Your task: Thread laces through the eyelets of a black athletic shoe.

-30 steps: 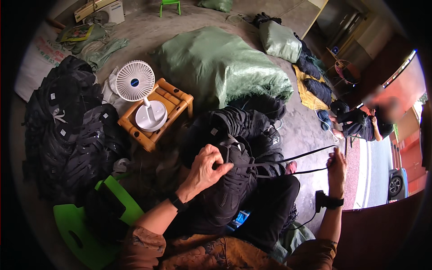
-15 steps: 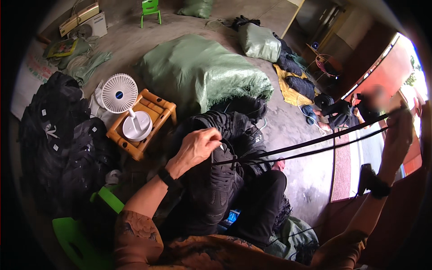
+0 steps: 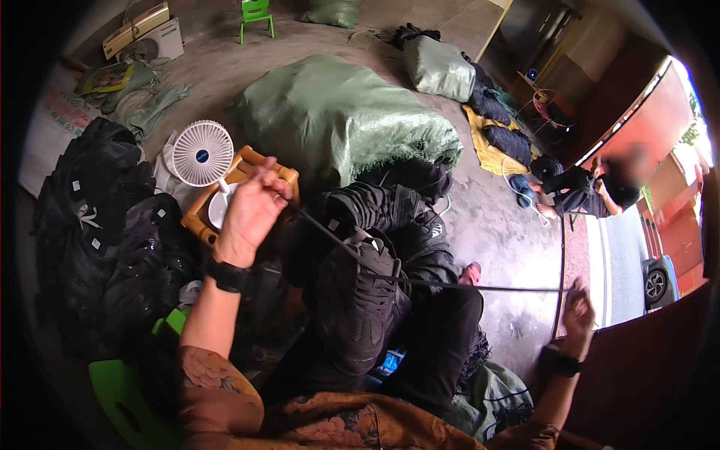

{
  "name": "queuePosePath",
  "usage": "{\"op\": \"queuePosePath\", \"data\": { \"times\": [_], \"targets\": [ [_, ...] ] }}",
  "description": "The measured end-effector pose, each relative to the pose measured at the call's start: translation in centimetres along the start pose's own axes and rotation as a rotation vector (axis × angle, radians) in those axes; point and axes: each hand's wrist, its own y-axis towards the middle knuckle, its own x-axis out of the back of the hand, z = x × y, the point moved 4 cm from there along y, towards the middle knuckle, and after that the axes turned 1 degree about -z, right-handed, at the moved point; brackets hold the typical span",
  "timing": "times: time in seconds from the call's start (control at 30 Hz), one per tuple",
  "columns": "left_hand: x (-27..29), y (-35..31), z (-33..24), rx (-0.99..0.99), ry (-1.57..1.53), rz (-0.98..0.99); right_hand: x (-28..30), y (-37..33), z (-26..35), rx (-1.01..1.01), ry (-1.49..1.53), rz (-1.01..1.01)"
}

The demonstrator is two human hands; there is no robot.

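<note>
A black sneaker (image 3: pixel 352 307) rests on my lap, its toe toward me. From its eyelets a black shoelace (image 3: pixel 487 287) runs out to both sides. My left hand (image 3: pixel 253 210) is raised beside the stool, fingers pinched on one end of the lace. Low on the right, my right hand (image 3: pixel 579 315) grips the other end, and that stretch is drawn taut, nearly level. The lace lies slack nowhere between hands and shoe. More black shoes (image 3: pixel 375 210) are piled just beyond my knees.
A white fan (image 3: pixel 202 154) stands on a bamboo stool (image 3: pixel 281 171) at the left, beside a heap of black shoes (image 3: pixel 97 225). Ahead is a big green woven sack (image 3: pixel 300 112). A seated person (image 3: pixel 585 184) is at the far right near the doorway.
My left hand has moved up and left from the shoe, drawing out a lace end. My right hand has come down and inward from the far right. The two strands now go opposite ways.
</note>
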Motion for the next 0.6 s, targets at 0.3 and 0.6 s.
{"op": "queuePosePath", "data": {
  "times": [0.3,0.6],
  "targets": [
    [9.1,-0.7,-14.4,-0.286,0.32,-0.17,7.8,0.4,-12.3,0.085,-0.435,-0.184],
    [0.1,-5.1,-8.6,-0.308,1.089,-0.289,-12.1,-6.7,-35.3,0.095,-1.532,0.683]
  ]
}}
